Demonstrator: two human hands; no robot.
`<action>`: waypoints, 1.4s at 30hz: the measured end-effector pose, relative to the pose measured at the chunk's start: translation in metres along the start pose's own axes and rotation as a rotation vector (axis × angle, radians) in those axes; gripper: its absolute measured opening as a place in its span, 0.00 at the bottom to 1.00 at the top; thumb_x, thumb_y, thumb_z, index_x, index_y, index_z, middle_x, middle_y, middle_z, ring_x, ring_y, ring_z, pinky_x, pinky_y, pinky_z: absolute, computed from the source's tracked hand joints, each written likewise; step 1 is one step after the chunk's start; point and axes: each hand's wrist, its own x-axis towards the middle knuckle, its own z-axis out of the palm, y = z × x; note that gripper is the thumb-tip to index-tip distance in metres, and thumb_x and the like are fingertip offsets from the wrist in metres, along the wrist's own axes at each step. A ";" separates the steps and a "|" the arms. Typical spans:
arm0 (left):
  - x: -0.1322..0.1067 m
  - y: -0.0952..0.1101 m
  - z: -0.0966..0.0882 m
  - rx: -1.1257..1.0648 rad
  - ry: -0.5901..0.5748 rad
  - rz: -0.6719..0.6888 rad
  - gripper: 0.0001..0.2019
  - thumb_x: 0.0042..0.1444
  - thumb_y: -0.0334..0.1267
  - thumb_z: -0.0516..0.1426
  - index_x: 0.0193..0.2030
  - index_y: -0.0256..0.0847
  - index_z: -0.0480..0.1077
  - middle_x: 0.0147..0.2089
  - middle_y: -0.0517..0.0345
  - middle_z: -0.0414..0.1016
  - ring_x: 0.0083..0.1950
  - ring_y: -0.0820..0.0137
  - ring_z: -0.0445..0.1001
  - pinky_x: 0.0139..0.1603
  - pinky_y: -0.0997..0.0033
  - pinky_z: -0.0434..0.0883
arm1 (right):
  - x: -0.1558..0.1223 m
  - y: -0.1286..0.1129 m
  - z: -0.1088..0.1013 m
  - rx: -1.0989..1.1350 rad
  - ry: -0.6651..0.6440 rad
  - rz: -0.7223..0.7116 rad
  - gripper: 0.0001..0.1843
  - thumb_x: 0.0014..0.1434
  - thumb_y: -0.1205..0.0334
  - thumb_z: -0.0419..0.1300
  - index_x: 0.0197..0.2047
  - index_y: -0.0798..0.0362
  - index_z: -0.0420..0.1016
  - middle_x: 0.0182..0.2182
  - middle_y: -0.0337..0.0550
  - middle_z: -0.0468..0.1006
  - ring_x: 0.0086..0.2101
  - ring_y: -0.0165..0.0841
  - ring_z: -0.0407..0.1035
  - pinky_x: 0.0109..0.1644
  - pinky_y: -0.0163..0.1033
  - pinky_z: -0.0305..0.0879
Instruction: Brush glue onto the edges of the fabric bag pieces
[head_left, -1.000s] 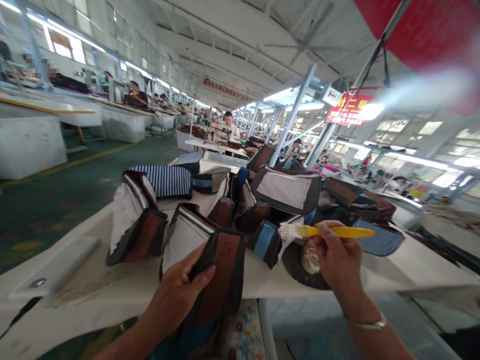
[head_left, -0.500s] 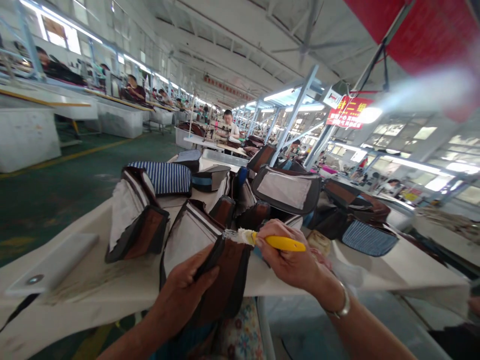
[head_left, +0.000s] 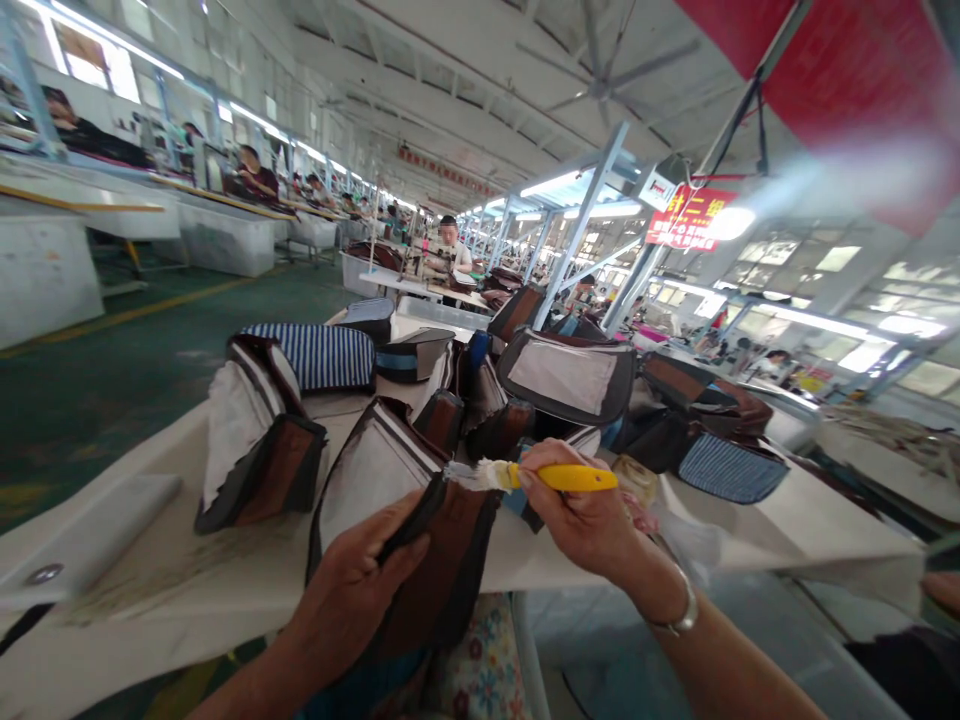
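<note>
My left hand [head_left: 367, 570] is closed on the edge of a partly sewn bag piece [head_left: 442, 560], brown with a dark border and a pale lining panel. It is tilted up at the table's near edge, its lower part hanging in front. My right hand [head_left: 581, 510] grips a brush [head_left: 566, 478] by its yellow handle. The pale, clotted bristles touch or nearly touch the dark top edge of the piece, just beyond my left fingertips. Behind my right hand sits a small yellowish container [head_left: 636, 478], partly covered.
Several similar bag pieces [head_left: 262, 465] stand across the pale table [head_left: 247, 570]. A blue-striped piece [head_left: 311, 357] lies behind, another [head_left: 731, 467] at right. A whitish block [head_left: 97, 535] rests at left. Past the table, a person [head_left: 450, 250] sits at a sewing machine.
The brush has shifted slightly, with its handle now more level. The left hand keeps its hold on the bag piece. The whole view has moved a little.
</note>
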 end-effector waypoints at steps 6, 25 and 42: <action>0.000 0.001 0.008 0.159 0.046 0.127 0.20 0.62 0.44 0.55 0.60 0.46 0.71 0.60 0.58 0.74 0.60 0.66 0.74 0.65 0.68 0.67 | -0.007 -0.009 -0.002 0.115 0.159 0.023 0.05 0.65 0.68 0.57 0.40 0.48 0.70 0.35 0.40 0.74 0.41 0.35 0.72 0.46 0.42 0.67; -0.016 0.009 0.019 1.052 0.100 0.551 0.26 0.58 0.23 0.50 0.62 0.43 0.67 0.34 0.57 0.74 0.30 0.69 0.71 0.30 0.67 0.63 | 0.013 -0.021 0.000 -0.098 -0.103 -0.080 0.05 0.63 0.69 0.56 0.37 0.49 0.67 0.30 0.40 0.74 0.36 0.37 0.73 0.42 0.43 0.67; -0.020 0.010 0.022 1.097 0.028 0.646 0.26 0.54 0.20 0.53 0.60 0.38 0.66 0.34 0.58 0.71 0.29 0.68 0.69 0.30 0.65 0.62 | 0.029 -0.014 0.006 -0.131 -0.345 -0.082 0.05 0.63 0.66 0.56 0.33 0.51 0.67 0.27 0.37 0.73 0.30 0.32 0.67 0.40 0.37 0.61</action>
